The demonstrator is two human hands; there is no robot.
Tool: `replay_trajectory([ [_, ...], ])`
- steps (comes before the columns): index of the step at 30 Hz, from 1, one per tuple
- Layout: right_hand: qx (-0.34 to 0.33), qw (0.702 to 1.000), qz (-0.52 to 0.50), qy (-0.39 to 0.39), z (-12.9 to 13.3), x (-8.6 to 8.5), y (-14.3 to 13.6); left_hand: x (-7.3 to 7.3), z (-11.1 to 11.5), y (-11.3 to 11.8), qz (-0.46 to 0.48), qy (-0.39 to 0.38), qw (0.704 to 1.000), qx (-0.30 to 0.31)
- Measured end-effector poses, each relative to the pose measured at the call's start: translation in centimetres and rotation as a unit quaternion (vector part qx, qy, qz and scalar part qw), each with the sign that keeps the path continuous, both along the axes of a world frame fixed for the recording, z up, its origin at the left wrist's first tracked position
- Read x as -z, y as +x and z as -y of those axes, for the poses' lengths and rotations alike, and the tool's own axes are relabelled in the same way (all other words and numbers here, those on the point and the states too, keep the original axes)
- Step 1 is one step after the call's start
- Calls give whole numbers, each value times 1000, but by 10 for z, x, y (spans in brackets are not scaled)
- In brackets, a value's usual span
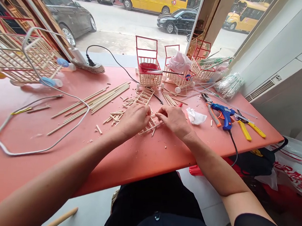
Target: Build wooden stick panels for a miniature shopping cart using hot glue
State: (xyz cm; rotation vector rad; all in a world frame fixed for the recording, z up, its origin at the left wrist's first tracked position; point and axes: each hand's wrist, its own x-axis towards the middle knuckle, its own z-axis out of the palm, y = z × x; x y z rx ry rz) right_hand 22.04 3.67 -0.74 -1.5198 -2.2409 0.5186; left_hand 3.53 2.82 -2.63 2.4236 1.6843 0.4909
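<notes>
- Two bare hands meet over the near middle of a red tabletop (126,156), close together but with a slight gap between them.
- Left hand (136,118): back turned up and fingers curled over a ladder-like frame of pale sticks (145,98); its fingertips are hidden, so I cannot tell whether its grip is clamped on anything.
- Right hand (175,121): thumb and fingers bent in toward the left hand, just beside the sticks — whether its grip is closed on one, I cannot tell.
- That frame lies flat under and beyond the left hand, with cut short sticks (116,116) scattered to its left.
- Farther left, long sticks (107,97) lie slantwise in a loose bundle; a pale cord (19,154) loops near the left edge.
- To the right: a crumpled white tissue (196,117), pliers (211,109), a blue glue gun (225,115) and a yellow-handled tool (246,129).
- At the far side stands a small stick cart (150,80) (a red bowl (147,68) sits in it) — with more carts to its right.
- A larger-looking cart (21,59) stands at far left, near a power strip (94,67).
- Beyond the window, a yellow bus (154,0) and a black car (177,20).
</notes>
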Motion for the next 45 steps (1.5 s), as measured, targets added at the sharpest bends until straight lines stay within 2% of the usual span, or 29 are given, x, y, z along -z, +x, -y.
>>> replay_trajectory([
  [7, 5, 997, 78, -5, 4, -3, -3, 2, 0, 2, -11, -5, 1000, -17],
  [17, -10, 996, 90, -6, 5, 0, -3, 2, 3, -1, 26, 6, 1000, -2],
  [21, -14, 995, 96, -2, 6, 1, -3, 0, 3, -2, 58, -37, 997, 34],
  [26, -28, 997, 78, -5, 9, 3, -1, -6, 3, -4, 99, -83, 991, 24],
  [30, -27, 996, 83, 8, 11, 3, -2, -14, 3, -7, 131, -136, 981, 44],
  [36, -28, 996, 87, -15, 15, -3, -7, -22, 2, -9, 166, -171, 970, 50],
  [45, -57, 996, 60, -10, 22, -9, -7, -38, 1, -18, 259, -286, 921, 56],
])
